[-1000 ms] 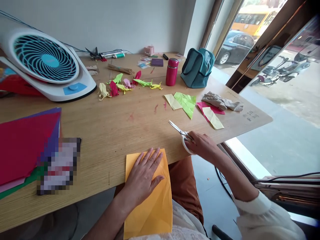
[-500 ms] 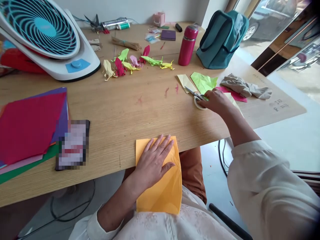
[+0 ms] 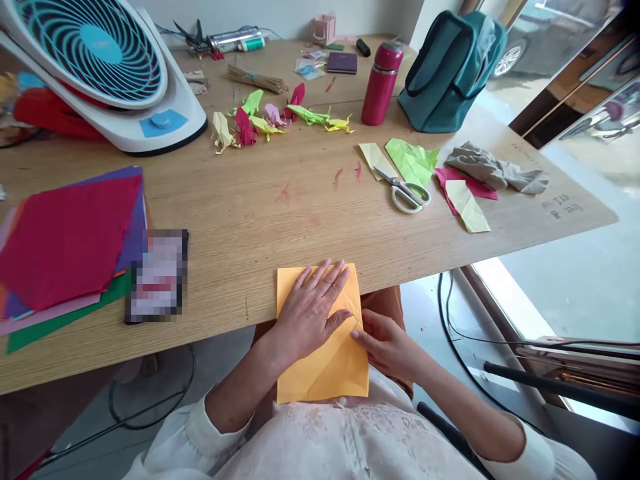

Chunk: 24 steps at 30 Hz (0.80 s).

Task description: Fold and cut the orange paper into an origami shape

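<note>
The orange paper [image 3: 325, 381] lies on the near edge of the table [image 3: 225, 253], jutting past it — a plain, creased rectangle, so I'd judge the shaping barely begun, most of it left. The left hand [image 3: 309, 321] rests flat on it, gripping nothing. The right hand [image 3: 391, 345] has its thumb over the right edge — other fingertips are hidden, so I can't tell whether they pinch. Scissors [image 3: 399, 184] lie farther right, unheld.

L hand [image 3: 311, 320] flat on orange paper [image 3: 330, 381] at desk [image 3: 225, 247] edge; R hand [image 3: 393, 345] at its R side, thumb on top. Scissors [image 3: 399, 183] nr green paper [image 3: 411, 160]. Fan [image 3: 101, 43] far L.
</note>
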Available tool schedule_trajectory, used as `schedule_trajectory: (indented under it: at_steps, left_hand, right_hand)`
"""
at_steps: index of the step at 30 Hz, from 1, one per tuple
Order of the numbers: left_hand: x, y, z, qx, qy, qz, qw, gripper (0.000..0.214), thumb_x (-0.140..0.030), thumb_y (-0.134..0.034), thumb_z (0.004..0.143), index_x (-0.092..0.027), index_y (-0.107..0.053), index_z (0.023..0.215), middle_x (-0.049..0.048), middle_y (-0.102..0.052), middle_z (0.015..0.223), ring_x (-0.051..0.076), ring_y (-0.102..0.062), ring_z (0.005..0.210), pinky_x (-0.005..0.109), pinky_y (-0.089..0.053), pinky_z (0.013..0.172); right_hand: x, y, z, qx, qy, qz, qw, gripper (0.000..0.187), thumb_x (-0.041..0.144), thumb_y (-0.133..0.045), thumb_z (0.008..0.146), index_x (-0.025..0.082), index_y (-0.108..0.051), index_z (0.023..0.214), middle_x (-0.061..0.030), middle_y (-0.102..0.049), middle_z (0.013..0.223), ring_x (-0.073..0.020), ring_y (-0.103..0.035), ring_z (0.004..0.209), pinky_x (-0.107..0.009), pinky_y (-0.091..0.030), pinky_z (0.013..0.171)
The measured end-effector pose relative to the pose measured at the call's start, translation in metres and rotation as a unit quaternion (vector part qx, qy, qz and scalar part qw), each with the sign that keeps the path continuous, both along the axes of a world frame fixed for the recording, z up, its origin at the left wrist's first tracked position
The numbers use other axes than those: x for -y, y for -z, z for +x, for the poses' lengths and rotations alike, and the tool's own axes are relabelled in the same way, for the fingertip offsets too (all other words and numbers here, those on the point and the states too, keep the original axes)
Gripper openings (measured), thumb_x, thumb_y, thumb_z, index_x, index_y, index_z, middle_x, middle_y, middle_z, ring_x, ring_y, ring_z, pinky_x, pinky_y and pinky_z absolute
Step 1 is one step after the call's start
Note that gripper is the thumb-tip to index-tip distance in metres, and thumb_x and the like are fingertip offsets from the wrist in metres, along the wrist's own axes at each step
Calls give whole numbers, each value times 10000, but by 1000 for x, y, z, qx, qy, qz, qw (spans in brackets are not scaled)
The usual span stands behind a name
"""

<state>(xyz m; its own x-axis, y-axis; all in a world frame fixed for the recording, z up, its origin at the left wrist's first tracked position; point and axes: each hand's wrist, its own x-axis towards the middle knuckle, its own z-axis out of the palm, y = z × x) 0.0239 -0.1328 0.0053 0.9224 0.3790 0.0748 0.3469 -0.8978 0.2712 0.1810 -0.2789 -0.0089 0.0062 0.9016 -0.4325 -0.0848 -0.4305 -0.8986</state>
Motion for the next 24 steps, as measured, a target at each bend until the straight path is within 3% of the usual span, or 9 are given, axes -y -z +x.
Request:
schedule_trajectory:
  at_steps: [3,5,7,10,14,17,21,24]
  left_hand:
    - [0,-2,0,6,0,-23,1000,744,-624,-226,1037,-151,-293,1609,111,-331,1670,312,-285,1551,523,-251,1244]
    - [-1,-3,1,6,-2,-37,999,739,-625,-227,1038,-157,-302,1604,105,-325,1673,308,-278,1554,521,-244,1250]
    - [-2,-6,1,5,0,-53,999,735,-625,-235,1038,-153,-316,1597,103,-328,1673,313,-270,1556,526,-244,1253]
    - [-7,-13,-2,14,9,-88,996,711,-600,-256,1047,-152,-307,1597,113,-351,1662,295,-281,1556,522,-262,1256]
    - [-23,-25,-11,85,6,-113,990,622,-503,-284,1074,-185,-268,1609,134,-419,1623,250,-357,1526,500,-295,1253]
    - [-44,-30,-20,167,-29,-110,979,589,-456,-338,1070,-205,-296,1601,147,-433,1609,254,-364,1521,487,-310,1250]
    - [-73,-29,-29,238,-141,-168,946,630,-475,-432,1035,-193,-312,1586,176,-397,1620,282,-390,1504,505,-354,1219]
    - [-91,-30,-29,262,-222,-292,892,772,-549,-524,974,-186,-257,1600,207,-344,1642,316,-426,1481,517,-407,1175]
  right_hand:
    - [-6,8,-3,28,33,42,998,569,595,-662,901,253,-590,1350,-91,-690,1291,-288,-645,1155,-450,-536,1003]
    - [-7,15,-5,-10,37,36,999,538,594,-653,910,246,-616,1319,-88,-701,1258,-278,-651,1128,-443,-522,1018]
    - [-6,23,-6,-41,43,24,998,485,611,-652,903,211,-688,1174,-88,-732,1118,-264,-668,1032,-421,-536,964]
    - [-1,24,-9,12,66,43,997,439,637,-675,867,201,-718,900,-70,-695,909,-244,-644,881,-382,-558,808]
    - [1,-9,-7,123,60,122,983,364,587,-639,910,239,-703,824,-74,-624,914,-228,-598,788,-352,-541,643]
    - [-13,-45,4,173,27,185,967,323,536,-596,953,250,-698,846,-82,-620,944,-242,-607,831,-364,-554,669]
    - [-56,-77,27,247,17,262,933,283,494,-550,988,259,-702,950,-89,-637,995,-258,-614,923,-388,-564,765]
    - [-98,-86,42,265,-3,326,908,245,444,-540,1003,250,-680,953,-92,-649,1111,-258,-620,1017,-404,-538,867]
